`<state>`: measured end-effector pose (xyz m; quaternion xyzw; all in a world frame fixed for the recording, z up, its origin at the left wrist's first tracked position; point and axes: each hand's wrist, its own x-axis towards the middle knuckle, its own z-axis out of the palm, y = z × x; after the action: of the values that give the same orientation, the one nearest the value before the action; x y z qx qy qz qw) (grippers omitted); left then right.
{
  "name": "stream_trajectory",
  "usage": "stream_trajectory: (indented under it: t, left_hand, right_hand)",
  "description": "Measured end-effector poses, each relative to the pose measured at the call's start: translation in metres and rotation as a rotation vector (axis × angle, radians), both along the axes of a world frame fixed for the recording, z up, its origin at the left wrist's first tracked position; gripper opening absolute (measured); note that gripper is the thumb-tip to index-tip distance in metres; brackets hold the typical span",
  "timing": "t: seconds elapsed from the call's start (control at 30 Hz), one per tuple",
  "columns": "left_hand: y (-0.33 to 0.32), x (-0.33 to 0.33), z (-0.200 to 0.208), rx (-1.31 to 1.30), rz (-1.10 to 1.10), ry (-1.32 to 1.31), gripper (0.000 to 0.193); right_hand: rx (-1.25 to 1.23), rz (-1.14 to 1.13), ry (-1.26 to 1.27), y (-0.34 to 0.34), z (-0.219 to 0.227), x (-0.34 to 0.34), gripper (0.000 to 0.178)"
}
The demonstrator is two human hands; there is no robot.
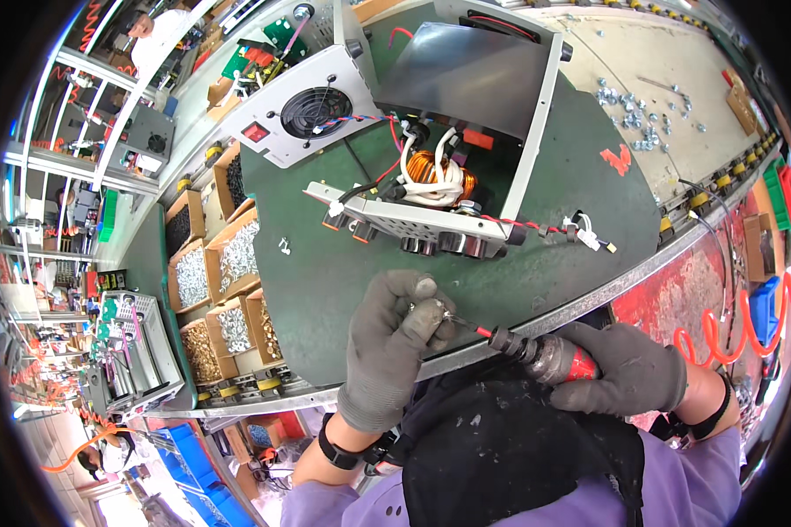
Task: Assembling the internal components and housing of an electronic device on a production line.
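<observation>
My left hand [387, 338], in a grey glove, pinches a small shiny metal fastener with thumb and fingertips; its exact kind is too small to tell. My right hand [628, 369], gloved alike, wraps round a red and black power screwdriver [540, 356]. The driver points left, its thin bit reaching the left fingertips. Both hands are over the table's near edge. Beyond them, on the green mat [325, 290], sits an opened grey metal unit [510, 193] with a copper coil [439, 171], white cables and black knobs. Its fan panel [308, 110] leans beside it.
Cardboard bins [237, 255] of screws and small fasteners stand at the left. Loose bolts [633, 110] lie scattered at the far right. A coiled red hose [729, 338] hangs on the right; blue bins [185, 457] sit lower left. Other people are in the background.
</observation>
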<state>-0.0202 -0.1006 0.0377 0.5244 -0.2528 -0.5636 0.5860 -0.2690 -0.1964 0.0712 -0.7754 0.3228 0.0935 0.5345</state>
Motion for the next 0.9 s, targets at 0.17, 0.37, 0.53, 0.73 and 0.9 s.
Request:
stream_trajectory:
  t: [0.17, 0.37, 0.53, 0.73, 0.9]
  left_hand:
    - [-0.002, -0.009, -0.002, -0.041, 0.012, -0.164, 0.023]
    - [-0.006, 0.005, 0.026, 0.082, -0.226, 0.040, 0.035]
    - [-0.051, 0.050, 0.092, -0.241, -0.289, -0.939, 0.024]
    - [-0.141, 0.054, 0.081, -0.189, -0.723, -1.551, 0.042]
    - [-0.163, 0.051, 0.075, -0.032, -0.888, -1.493, 0.052]
  right_hand:
    - [0.116, -0.055, -0.020, -0.005, -0.001, 0.000, 0.063]
    - [0.210, -0.058, -0.056, -0.018, -0.001, -0.023, 0.068]
    - [0.278, -0.109, 0.145, -0.046, -0.008, -0.053, 0.079]
    - [0.111, -0.236, 0.113, -0.077, -0.034, -0.052, 0.092]
    - [-0.027, -0.244, 0.011, -0.092, -0.047, -0.044, 0.088]
